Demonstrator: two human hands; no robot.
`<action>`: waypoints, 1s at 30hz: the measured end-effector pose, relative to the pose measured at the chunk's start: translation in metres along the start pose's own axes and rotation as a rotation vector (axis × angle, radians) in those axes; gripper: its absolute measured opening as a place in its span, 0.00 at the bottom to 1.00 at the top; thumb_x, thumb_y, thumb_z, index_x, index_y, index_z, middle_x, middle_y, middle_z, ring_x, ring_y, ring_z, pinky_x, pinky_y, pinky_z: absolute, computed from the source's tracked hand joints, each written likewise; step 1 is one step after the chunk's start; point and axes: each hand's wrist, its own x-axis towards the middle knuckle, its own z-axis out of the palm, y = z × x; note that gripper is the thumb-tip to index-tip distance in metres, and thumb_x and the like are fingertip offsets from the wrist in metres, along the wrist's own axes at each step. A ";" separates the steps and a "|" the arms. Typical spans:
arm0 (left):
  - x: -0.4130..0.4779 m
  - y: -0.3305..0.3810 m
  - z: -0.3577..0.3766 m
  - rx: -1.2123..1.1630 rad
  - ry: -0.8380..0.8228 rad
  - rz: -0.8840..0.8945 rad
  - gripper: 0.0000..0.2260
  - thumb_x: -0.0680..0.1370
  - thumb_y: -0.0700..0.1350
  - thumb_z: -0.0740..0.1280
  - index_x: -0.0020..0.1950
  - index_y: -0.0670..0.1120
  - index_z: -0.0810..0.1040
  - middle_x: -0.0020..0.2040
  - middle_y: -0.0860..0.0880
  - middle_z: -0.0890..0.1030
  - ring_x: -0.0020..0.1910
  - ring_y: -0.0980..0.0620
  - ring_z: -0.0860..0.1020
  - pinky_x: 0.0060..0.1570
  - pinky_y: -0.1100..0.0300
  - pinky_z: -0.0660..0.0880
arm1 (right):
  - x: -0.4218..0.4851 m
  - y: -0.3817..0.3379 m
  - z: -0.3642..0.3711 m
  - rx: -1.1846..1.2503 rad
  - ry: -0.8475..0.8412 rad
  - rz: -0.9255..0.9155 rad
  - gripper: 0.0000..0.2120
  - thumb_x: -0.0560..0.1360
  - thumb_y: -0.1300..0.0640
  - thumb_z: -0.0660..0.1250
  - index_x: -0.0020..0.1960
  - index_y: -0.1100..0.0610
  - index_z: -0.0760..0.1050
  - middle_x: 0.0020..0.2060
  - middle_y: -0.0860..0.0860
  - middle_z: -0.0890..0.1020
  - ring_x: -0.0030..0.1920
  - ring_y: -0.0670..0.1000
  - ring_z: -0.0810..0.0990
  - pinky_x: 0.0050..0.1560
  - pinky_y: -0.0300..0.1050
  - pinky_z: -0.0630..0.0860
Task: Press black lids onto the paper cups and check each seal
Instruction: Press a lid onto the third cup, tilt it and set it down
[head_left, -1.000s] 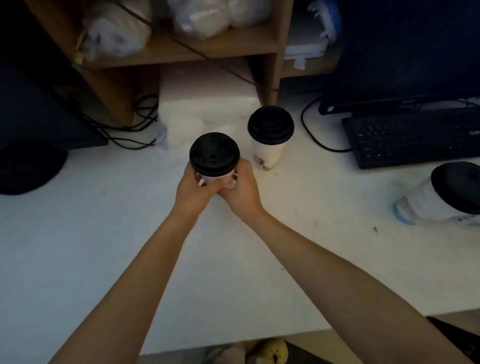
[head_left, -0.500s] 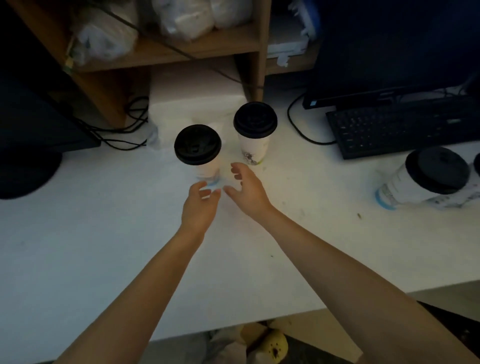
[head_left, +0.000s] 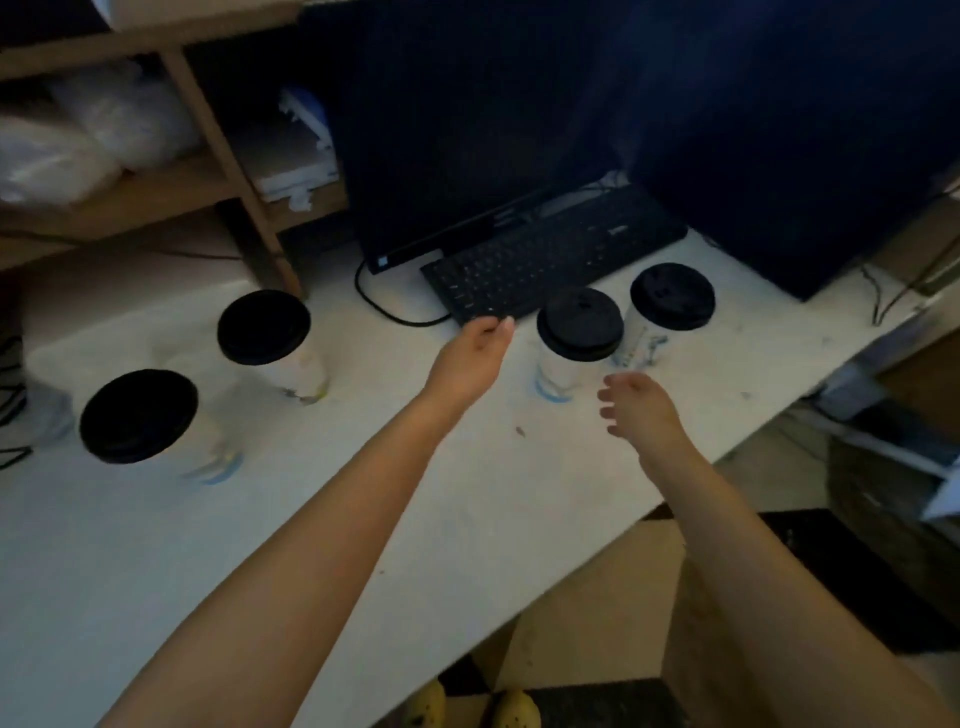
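Observation:
Several white paper cups with black lids stand on the white table (head_left: 467, 493). One lidded cup (head_left: 574, 338) sits in front of the keyboard, with another lidded cup (head_left: 667, 304) just right of it. Two more stand at the left: a near lidded cup (head_left: 150, 421) and a far lidded cup (head_left: 270, 338). My left hand (head_left: 470, 358) is open, left of the middle cup and apart from it. My right hand (head_left: 641, 410) is open, fingers curled, just in front and right of that cup, not touching it.
A black keyboard (head_left: 545, 260) and a dark monitor (head_left: 467, 130) stand behind the cups, with a cable (head_left: 384, 306) on the table. Wooden shelves (head_left: 156, 182) with plastic bags are at the back left. The table's edge (head_left: 675, 499) runs diagonally at the right.
The view has swung right. Both hands let go of the cup at the left and moved right, to either side of the cup in front of the keyboard.

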 end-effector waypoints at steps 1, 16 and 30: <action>0.013 0.012 0.009 0.007 0.010 0.026 0.21 0.80 0.56 0.56 0.68 0.47 0.71 0.67 0.49 0.74 0.66 0.49 0.72 0.59 0.62 0.65 | 0.007 -0.007 -0.007 0.054 0.044 -0.030 0.16 0.81 0.51 0.54 0.59 0.62 0.71 0.60 0.63 0.76 0.58 0.64 0.75 0.62 0.62 0.71; 0.066 0.016 0.073 -0.256 -0.035 0.038 0.14 0.80 0.53 0.58 0.58 0.47 0.76 0.51 0.48 0.79 0.51 0.52 0.78 0.49 0.61 0.76 | 0.036 -0.036 0.028 0.390 0.195 -0.249 0.06 0.82 0.57 0.50 0.53 0.55 0.65 0.42 0.41 0.70 0.43 0.37 0.70 0.38 0.20 0.66; 0.065 0.017 0.048 -0.158 -0.286 -0.064 0.20 0.79 0.59 0.58 0.60 0.47 0.78 0.57 0.46 0.81 0.57 0.50 0.79 0.62 0.54 0.73 | -0.002 -0.039 0.017 0.345 0.159 -0.155 0.13 0.81 0.54 0.54 0.59 0.61 0.70 0.47 0.51 0.74 0.49 0.49 0.73 0.48 0.42 0.68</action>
